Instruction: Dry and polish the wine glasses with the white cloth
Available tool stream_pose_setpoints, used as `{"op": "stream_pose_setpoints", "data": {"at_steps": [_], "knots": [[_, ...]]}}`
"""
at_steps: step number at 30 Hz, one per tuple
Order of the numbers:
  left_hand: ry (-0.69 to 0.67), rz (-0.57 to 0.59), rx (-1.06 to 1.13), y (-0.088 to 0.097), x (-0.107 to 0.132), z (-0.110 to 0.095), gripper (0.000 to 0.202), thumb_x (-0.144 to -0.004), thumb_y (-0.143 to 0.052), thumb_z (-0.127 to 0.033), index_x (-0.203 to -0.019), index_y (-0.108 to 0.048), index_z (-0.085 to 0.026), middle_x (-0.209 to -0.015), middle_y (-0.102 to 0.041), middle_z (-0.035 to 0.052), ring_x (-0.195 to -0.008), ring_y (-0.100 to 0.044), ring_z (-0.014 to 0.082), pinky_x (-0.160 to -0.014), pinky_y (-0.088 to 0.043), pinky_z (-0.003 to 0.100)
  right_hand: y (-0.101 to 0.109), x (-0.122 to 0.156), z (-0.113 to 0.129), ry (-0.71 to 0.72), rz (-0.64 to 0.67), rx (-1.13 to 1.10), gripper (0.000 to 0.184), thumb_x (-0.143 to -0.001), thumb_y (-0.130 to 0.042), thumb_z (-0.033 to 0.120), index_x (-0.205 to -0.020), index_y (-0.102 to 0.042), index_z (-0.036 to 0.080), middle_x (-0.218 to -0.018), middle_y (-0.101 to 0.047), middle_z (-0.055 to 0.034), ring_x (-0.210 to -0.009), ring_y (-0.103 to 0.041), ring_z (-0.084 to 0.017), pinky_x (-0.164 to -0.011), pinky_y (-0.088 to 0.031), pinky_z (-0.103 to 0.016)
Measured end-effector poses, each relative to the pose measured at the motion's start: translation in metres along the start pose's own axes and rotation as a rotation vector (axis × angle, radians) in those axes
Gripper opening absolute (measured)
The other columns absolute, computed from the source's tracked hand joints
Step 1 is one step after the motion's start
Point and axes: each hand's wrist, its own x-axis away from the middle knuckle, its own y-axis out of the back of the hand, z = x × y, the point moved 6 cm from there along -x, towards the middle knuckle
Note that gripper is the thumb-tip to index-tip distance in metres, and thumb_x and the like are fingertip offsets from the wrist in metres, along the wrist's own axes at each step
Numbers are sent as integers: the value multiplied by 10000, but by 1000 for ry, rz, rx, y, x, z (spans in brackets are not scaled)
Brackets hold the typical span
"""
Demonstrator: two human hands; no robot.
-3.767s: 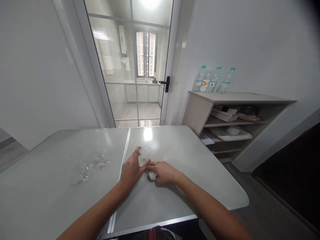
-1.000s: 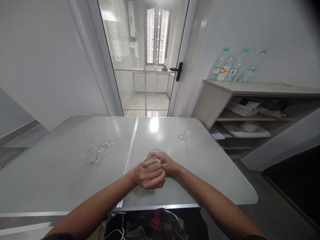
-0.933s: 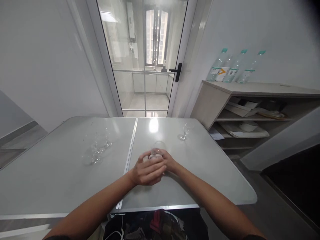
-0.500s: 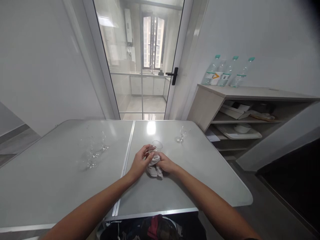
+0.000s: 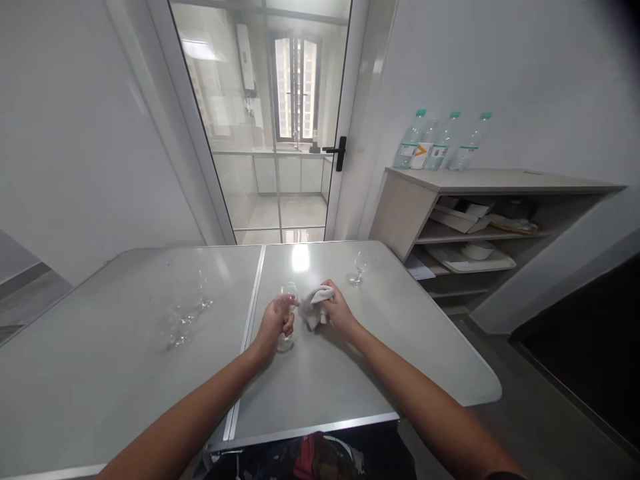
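My left hand [image 5: 279, 321] is closed around the stem of a wine glass [image 5: 286, 343], held upright over the table with its rim above my fingers and its foot below. To the right of it, my right hand [image 5: 339, 309] grips a whitish cloth [image 5: 317, 305], bunched and hanging from the fingers. Cloth and glass are apart, or nearly so; motion blurs the cloth's left edge. One more clear stemmed glass [image 5: 358, 273] stands at the back right. A group of clear stemmed glasses [image 5: 181, 319] stands on the left half of the table.
The grey table [image 5: 320, 393] has a metal seam [image 5: 254, 297] across it. Beyond its back edge is a glass door with a black handle [image 5: 340, 153]. At the right, a wooden shelf unit [image 5: 407, 207] carries several plastic bottles [image 5: 440, 148] on top and trays inside.
The cloth has come off the glass and moved up in my right hand. My left hand has shifted left and lower, now on the stem, and the glass has turned upright. The view has shifted slightly.
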Motion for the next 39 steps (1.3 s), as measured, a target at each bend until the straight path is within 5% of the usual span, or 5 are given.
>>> {"op": "stream_pose_setpoints", "data": {"at_steps": [9, 13, 18, 23, 39], "knots": [[-92, -26, -241, 8, -4, -6, 534, -724, -817, -519, -1036, -559, -171, -812, -717, 24, -421, -459, 51, -377, -364, 182, -23, 12, 6, -96, 351, -151, 359, -738, -744, 292, -1040, -553, 249, -806, -538, 36, -708, -503, -144, -627, -389, -233], [-142, -77, -262, 20, -9, -21, 501, -746, -810, -496, -1028, -539, -183, -840, -750, 43, -434, -465, 56, -394, -377, 181, -17, 7, 6, -28, 311, -3, 262, -835, -708, 437, -881, -590, 208, -735, -504, 34, -671, -456, -136, -640, -377, -244], [-117, 119, -304, 4, -9, -10, 481, -705, -845, -458, -961, -553, -172, -1066, -759, 117, -455, -514, 62, -381, -378, 194, -23, 6, -1, 49, 348, 177, 244, -844, -675, 427, -831, -642, 186, -796, -609, 3, -750, -523, -161, -718, -401, -270], [-172, 51, -364, 7, -8, -7, 396, -706, -823, -370, -946, -570, -182, -884, -740, 56, -608, -655, 140, -492, -454, 203, -21, 7, -1, 87, 309, 192, 216, -842, -683, 339, -1006, -615, 218, -802, -560, 41, -742, -503, -143, -687, -382, -249], [-436, 21, -773, 7, 7, -47, 202, -805, -673, -299, -961, -555, -246, -758, -706, -28, -615, -643, 147, -610, -481, 240, -15, 10, 23, 207, 345, 368, 241, -812, -726, 334, -735, -539, 203, -709, -474, 39, -660, -411, -130, -624, -321, -257]]}}
